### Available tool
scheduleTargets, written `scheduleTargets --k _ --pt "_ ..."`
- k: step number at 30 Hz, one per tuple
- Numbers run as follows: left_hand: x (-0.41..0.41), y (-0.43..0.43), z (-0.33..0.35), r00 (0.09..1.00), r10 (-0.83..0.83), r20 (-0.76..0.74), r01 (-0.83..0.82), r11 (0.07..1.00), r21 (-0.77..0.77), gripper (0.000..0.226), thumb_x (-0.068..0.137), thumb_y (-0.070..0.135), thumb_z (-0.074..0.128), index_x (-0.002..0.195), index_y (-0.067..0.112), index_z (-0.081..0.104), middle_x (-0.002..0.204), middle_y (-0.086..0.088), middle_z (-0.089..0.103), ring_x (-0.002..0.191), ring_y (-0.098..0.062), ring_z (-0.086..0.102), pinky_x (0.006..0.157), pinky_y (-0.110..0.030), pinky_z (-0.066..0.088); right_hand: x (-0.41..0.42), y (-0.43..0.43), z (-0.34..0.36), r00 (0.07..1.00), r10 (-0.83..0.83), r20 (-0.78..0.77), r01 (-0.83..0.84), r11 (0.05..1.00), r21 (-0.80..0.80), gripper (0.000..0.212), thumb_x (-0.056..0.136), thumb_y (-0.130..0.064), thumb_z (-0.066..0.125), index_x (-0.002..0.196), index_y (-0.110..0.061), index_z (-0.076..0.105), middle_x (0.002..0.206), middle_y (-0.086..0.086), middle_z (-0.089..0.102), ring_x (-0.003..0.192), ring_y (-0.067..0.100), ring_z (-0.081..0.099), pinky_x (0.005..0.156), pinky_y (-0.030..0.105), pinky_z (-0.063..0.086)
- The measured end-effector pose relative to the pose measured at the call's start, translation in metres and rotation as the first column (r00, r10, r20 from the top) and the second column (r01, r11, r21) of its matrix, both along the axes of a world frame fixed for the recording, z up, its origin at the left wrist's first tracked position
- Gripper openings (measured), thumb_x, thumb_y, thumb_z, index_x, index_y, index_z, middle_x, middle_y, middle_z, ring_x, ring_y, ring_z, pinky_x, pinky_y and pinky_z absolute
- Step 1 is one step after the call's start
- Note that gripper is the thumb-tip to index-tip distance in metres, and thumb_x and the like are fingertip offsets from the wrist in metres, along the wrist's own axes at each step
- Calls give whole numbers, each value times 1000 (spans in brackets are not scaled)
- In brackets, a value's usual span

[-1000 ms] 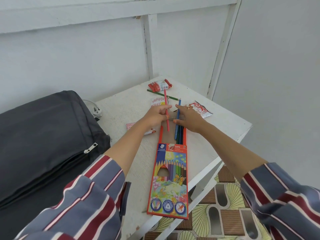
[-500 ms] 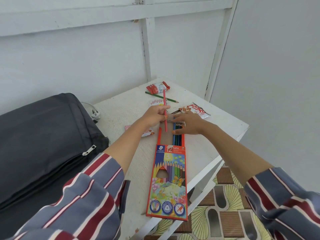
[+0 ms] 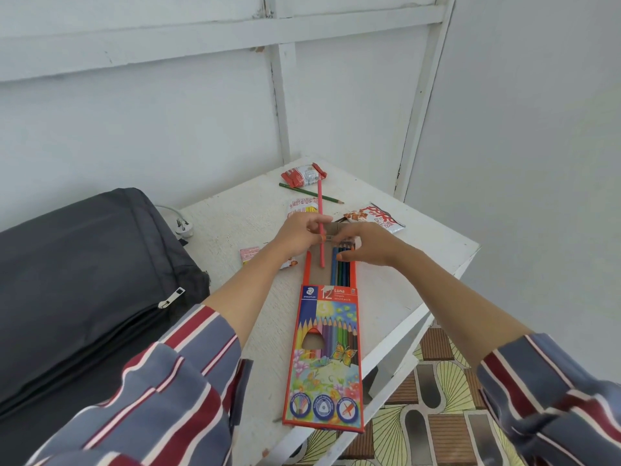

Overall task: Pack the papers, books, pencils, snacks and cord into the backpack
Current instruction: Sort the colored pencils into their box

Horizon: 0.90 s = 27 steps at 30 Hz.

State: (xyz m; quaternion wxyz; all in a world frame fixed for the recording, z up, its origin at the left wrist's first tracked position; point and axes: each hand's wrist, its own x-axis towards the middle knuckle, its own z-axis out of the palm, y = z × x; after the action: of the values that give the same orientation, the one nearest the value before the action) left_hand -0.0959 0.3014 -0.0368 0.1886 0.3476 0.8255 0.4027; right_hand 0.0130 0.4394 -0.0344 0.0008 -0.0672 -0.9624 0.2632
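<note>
A colourful pencil box (image 3: 324, 358) lies on the white table (image 3: 403, 284) with its tray pulled out at the far end. My left hand (image 3: 299, 232) pinches a pink pencil (image 3: 321, 210) that points into the tray. My right hand (image 3: 366, 245) rests its fingers on the blue and green pencils (image 3: 341, 274) lying in the tray. A loose green pencil (image 3: 309, 192) lies farther back. The dark backpack (image 3: 84, 280) lies at the left, zipped.
Snack packets lie around the hands: a red-and-silver one (image 3: 302, 174) at the back, a red-and-white one (image 3: 379, 218) to the right, a pink one (image 3: 250, 254) under my left forearm. A white plug and cord (image 3: 181, 225) sit by the backpack. Patterned floor shows past the table edge.
The blue pencil my right hand was sliding in now lies fully in the tray with the others. The pink pencil stays in my left hand, a little farther along.
</note>
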Motion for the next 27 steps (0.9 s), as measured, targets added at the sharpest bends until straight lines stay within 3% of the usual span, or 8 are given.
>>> scheduleTargets --k 6,9,11,15,18,21,23,27 --pt "4 -1 3 1000 -8 10 9 998 -69 47 79 -4 66 124 7 59 97 -9 62 88 -19 59 81 -28 50 -2 6 0 995 -72 -76 67 996 -61 34 90 -18 59 123 -13 60 125 6 60 110 20 54 87 25 39" --pt "11 -4 9 997 -65 30 69 985 -157 49 78 -4 69 125 5 56 89 -3 57 77 -13 56 61 -13 48 -3 8 -1 994 -82 -69 77 994 -75 33 91 -17 57 123 -15 60 124 4 61 108 18 55 86 25 40" --pt "16 -4 11 995 -90 32 95 971 -219 55 76 -1 72 127 6 54 82 3 51 74 -12 54 53 -11 45 -3 8 -1 993 -92 -68 86 993 -83 33 91 -16 56 124 -14 60 124 5 61 109 19 56 88 27 42" --pt "23 -1 13 989 -145 4 137 927 -348 63 75 11 77 132 9 49 98 -7 59 86 -17 57 61 -16 45 -3 7 0 992 -106 -73 99 991 -92 34 91 -16 56 124 -12 59 126 6 59 108 20 55 89 28 42" --pt "25 2 19 985 -154 84 174 899 -402 53 82 14 71 131 9 51 115 -14 59 90 -20 63 72 -22 54 -4 7 1 991 -103 -83 96 992 -87 34 91 -17 56 124 -11 58 124 8 60 105 21 57 84 25 40" --pt "23 1 25 985 -163 49 168 886 -433 36 88 10 61 124 11 57 97 -7 63 73 -13 61 62 -17 51 -4 7 2 991 -102 -85 95 992 -87 34 91 -18 56 124 -9 58 123 9 60 103 20 56 82 24 39" --pt "24 1 27 989 -148 -12 131 913 -387 28 91 9 56 118 9 62 103 -11 64 71 -14 60 57 -18 49 -4 6 2 991 -104 -86 96 991 -95 34 91 -18 56 124 -9 59 123 9 60 100 17 55 81 24 38" --pt "28 0 22 986 -20 -164 -18 974 -227 21 91 9 54 110 8 63 121 -19 57 108 -34 56 74 -26 41 -4 5 1 990 -107 -88 97 989 -115 33 90 -19 58 122 -13 61 119 8 62 104 19 57 84 26 42"
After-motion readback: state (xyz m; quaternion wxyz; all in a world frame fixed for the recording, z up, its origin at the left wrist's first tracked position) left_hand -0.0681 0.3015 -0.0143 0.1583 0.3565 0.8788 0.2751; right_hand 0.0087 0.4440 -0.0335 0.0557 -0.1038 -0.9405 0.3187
